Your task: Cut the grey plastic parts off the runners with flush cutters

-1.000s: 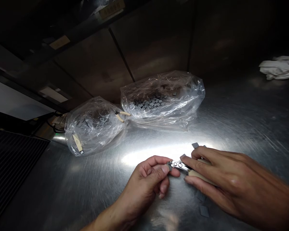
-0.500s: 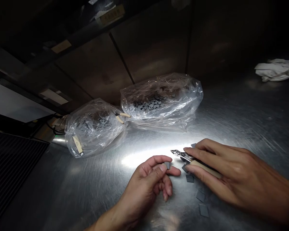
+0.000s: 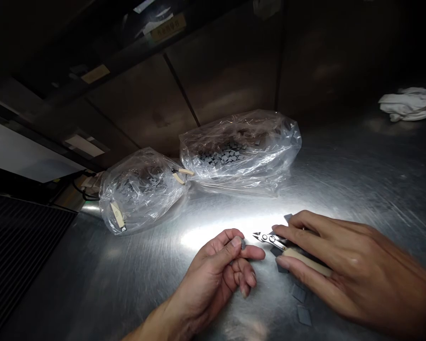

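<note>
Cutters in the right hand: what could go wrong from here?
The pointed tips of the cutters in the right hand face the left hand from close by, so a slip could nick its fingers. The small grey piece pinched in the left fingertips could drop among the loose grey pieces on the steel table and get mixed up.

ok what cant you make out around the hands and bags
Head view only:
- small grey piece in the left hand: mostly hidden by the fingers
- second handle of the cutters in the right hand: hidden by the fingers
- grey tiles in the clear plastic bag: blurred by wrinkled film, too many to count
</note>
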`<state>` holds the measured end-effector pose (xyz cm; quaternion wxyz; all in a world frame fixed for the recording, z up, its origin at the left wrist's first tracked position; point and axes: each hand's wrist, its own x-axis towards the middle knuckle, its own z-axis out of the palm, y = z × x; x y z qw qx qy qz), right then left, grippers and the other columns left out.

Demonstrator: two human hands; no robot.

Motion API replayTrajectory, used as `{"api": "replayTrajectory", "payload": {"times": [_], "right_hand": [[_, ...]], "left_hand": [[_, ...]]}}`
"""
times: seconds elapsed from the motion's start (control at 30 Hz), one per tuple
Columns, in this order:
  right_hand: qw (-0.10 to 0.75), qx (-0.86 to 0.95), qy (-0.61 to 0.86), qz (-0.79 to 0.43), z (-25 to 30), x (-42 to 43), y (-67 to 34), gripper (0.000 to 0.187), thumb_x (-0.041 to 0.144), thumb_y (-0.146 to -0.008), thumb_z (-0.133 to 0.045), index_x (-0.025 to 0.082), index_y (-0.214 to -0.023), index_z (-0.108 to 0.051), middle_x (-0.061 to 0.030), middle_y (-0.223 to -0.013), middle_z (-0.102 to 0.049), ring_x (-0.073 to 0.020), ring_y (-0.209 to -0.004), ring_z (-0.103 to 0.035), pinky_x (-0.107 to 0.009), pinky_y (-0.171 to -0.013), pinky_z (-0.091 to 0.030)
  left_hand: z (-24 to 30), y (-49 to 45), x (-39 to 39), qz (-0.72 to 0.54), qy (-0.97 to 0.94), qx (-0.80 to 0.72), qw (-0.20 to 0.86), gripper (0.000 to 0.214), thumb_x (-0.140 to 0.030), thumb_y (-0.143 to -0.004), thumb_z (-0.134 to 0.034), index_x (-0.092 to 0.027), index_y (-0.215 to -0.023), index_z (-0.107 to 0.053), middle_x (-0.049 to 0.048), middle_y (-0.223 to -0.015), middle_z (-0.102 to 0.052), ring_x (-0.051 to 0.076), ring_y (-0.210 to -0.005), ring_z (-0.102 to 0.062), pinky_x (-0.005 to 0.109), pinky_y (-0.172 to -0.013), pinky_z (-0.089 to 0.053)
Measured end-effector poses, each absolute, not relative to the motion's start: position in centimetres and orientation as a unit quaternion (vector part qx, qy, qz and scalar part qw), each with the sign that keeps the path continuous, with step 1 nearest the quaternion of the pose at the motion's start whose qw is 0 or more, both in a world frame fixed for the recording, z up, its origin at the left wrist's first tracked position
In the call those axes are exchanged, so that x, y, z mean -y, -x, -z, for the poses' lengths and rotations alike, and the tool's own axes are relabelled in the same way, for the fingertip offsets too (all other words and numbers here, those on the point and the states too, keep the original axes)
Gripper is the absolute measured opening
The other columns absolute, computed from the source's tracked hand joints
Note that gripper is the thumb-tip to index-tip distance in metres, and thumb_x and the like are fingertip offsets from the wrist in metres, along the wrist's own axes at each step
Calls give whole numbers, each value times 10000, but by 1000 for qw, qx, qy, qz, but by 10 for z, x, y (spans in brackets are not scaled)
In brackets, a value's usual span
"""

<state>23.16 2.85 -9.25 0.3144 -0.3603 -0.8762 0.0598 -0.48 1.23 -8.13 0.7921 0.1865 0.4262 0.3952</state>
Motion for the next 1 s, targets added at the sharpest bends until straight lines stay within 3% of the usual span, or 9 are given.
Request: {"api": "replayTrajectory", "payload": {"times": [0.13,0.3,0.47,1.0], "right_hand": [[313,879,355,-60,93,-28,-231,235,285,-1020,-542,169,-1177,-672,-91,-1039,-671,-207,-799,-674,-320,-610,-514],[309,885,343,-52,91,-28,-231,203,282,-1021,-540,162,-1147,-643,-95,-1031,-655,-213,-801,-665,-331,-593,-504],[317,888,330,-43,91,-27,-231,274,249,-1021,-525,145,-1261,-606,-105,-1040,-655,-227,-820,-670,-332,-561,-495],[326,887,326,-26,92,-28,-231,218,266,-1016,-542,159,-1188,-622,-121,-1081,-667,-255,-889,-677,-342,-567,-514]], "left_hand": [[80,3,-12,-402,-202,-432,782,118,-211,-936,-717,-126,-947,-637,83,-943,-738,66,-585,-623,163,-524,-496],[77,0,-9,-409,-201,-431,779,96,-192,-944,-694,-108,-898,-685,7,-788,-612,44,-563,-505,167,-524,-443],[78,0,-8,-420,-192,-440,770,97,-210,-946,-699,-141,-1007,-729,2,-800,-643,31,-510,-497,169,-507,-408],[79,1,-9,-406,-196,-441,776,182,-200,-864,-787,-86,-1006,-794,62,-831,-726,45,-521,-558,165,-511,-432]]}}
